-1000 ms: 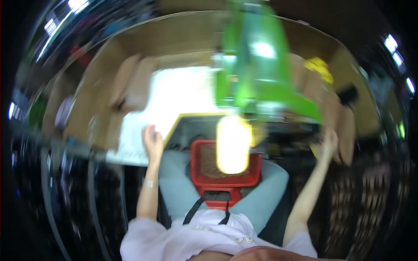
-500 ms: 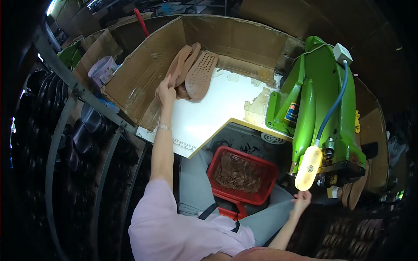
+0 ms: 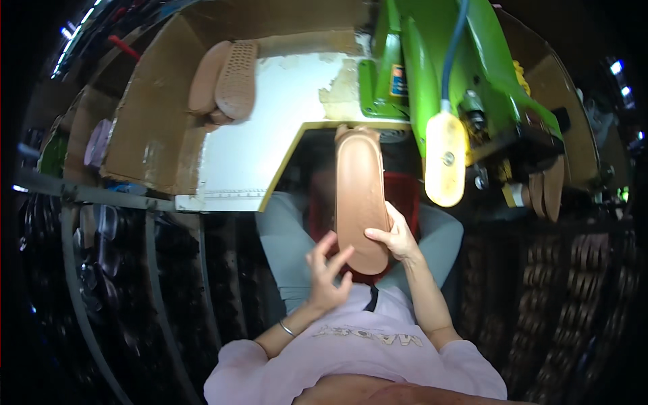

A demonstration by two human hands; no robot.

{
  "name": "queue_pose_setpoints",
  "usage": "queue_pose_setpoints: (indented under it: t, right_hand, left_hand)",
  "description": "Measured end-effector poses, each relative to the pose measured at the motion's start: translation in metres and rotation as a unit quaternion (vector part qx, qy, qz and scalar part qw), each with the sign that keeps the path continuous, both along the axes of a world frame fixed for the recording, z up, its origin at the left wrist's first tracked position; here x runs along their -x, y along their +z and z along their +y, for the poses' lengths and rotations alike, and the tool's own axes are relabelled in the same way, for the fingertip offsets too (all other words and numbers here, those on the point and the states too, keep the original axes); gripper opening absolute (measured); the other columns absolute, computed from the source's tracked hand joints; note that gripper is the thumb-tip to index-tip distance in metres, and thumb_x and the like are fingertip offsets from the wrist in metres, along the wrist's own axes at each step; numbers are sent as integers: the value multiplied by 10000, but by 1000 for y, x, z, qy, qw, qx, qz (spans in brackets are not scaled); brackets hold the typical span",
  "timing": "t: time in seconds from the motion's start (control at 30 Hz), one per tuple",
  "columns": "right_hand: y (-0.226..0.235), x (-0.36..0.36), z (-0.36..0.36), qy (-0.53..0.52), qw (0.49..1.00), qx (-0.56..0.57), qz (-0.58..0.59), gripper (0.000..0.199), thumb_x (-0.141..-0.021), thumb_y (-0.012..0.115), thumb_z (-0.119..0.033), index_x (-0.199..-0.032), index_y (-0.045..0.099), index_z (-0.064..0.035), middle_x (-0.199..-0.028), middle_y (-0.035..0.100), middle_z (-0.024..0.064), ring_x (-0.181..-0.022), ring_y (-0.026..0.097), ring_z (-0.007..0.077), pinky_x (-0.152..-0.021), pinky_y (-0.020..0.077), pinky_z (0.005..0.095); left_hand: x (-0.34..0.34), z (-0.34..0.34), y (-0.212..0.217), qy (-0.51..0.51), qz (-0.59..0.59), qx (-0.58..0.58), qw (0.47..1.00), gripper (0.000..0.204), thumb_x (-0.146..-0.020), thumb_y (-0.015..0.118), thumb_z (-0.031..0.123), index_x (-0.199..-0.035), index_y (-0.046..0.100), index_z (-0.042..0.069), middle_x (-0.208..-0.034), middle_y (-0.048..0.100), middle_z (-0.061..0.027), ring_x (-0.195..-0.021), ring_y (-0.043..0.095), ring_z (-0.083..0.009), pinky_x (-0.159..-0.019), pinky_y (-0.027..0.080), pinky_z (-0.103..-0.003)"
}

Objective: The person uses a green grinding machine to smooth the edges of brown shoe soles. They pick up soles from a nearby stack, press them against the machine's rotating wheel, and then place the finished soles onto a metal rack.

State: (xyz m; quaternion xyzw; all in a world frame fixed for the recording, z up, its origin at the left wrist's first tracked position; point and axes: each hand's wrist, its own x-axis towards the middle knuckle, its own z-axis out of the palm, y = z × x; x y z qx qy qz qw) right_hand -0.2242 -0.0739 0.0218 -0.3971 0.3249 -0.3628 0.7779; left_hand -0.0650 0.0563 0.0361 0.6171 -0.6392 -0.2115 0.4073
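Lying at the far left of the white bench, against a cardboard wall, are two brown soles, stacked loosely and leaning on each other; whether they are waiting or finished I cannot tell. Nearer the middle, the left hand is hovering just beside the heel end of a brown sole, its fingers spread and half curled, gripping nothing and perhaps only brushing the edge. The sole is standing over the lap, in front of the bench's cut-out, with a red basket partly hidden behind it. Its long axis is running almost straight away from the person, near end at the hands and far end pointing toward the base of the green machine, just touching or nearly touching it. The right hand is holding the sole at its near right edge, fingers closed around the rim. Judging from this, the sole is being lined up for the machine rather than worked yet, so most of the job on this piece seems still ahead. Further right, a yellow lamp is hanging off the machine, and more soles are hanging beyond it.
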Motion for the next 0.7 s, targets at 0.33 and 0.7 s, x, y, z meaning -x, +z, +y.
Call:
queue_pose_setpoints:
  t: [0.33,0.7]
  right_hand:
    - [9,117,62,50,979,70,184,543,-755,715,4,-1247,487,40,-1166,572,75,-1101,528,146,-982,394,291]
    - [-31,89,108,-122,990,-57,29,633,-675,793,-33,-1237,505,18,-1172,594,107,-1084,567,196,-941,452,325]
  left_hand:
    - [28,-139,27,-202,363,-80,906,731,-763,728,81,-1387,358,-2,-1281,511,-142,-1125,541,-231,-961,442,-353]
    - [95,-153,59,-149,349,-99,920,235,-782,743,73,-967,668,-51,-856,683,-63,-730,605,-79,-654,497,-222]
